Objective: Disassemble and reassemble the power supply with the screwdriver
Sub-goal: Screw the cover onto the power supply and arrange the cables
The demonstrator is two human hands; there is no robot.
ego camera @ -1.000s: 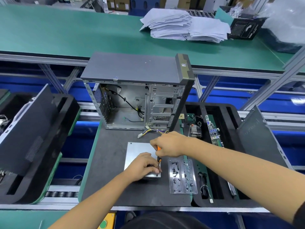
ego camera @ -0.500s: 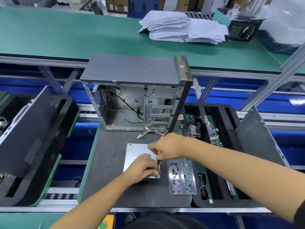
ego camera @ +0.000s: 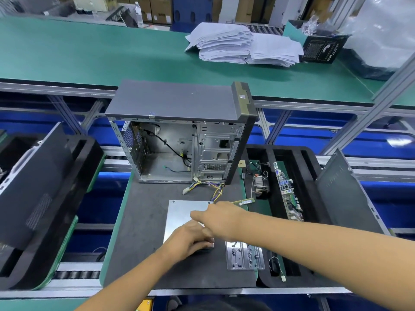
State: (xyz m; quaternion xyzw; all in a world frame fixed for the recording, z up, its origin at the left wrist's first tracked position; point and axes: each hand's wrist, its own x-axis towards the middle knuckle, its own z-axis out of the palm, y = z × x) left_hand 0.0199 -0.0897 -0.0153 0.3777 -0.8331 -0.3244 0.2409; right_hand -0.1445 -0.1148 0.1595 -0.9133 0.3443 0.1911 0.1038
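Observation:
The silver power supply (ego camera: pixel 183 217) lies flat on the black mat (ego camera: pixel 143 232), in front of the open PC case (ego camera: pixel 177 151). Its yellow and black cables (ego camera: pixel 210 187) run back toward the case. My left hand (ego camera: pixel 187 242) lies on the unit's near right corner, fingers curled over the edge. My right hand (ego camera: pixel 219 218) hovers over the unit's right side, blurred, with fingers curled under. The orange-handled screwdriver is hidden beneath that hand.
A clear plastic screw tray (ego camera: pixel 243 257) lies right of the unit. A black foam tray (ego camera: pixel 314 167) on the right holds a motherboard (ego camera: pixel 286 191), a heatsink fan (ego camera: pixel 260 185) and a leaning side panel (ego camera: pixel 345 194). A RAM stick (ego camera: pixel 246 201) sits near my right wrist.
My right hand has shifted left over the power supply, and the screwdriver's orange handle has dropped out of sight. My left hand stays on the near right corner.

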